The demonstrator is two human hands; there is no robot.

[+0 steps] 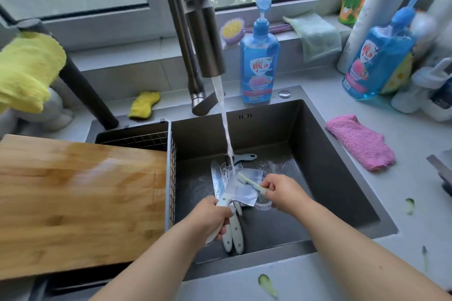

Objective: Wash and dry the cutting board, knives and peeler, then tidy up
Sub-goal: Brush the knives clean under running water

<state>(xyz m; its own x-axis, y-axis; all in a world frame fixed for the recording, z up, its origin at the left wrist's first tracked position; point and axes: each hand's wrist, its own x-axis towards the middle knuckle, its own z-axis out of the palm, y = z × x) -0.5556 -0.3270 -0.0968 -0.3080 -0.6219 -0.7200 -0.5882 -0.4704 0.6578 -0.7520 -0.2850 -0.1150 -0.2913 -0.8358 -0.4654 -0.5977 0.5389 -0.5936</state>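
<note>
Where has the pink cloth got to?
The pink cloth lies flat on the grey counter, to the right of the sink, in front of the blue soap bottle at the far right.

three knives (234,230), two soap bottles (259,56)

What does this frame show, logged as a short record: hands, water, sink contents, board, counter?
left hand: left hand grips the white handle of a cleaver, blade under the stream
right hand: right hand pinches a green brush on the blade
water: running from the tap
sink contents: two more knives and a peeler on the sink floor
board: board lies across the rack, left of the basin
counter: pink cloth, yellow sponge, soap bottle, green peel scraps
</note>
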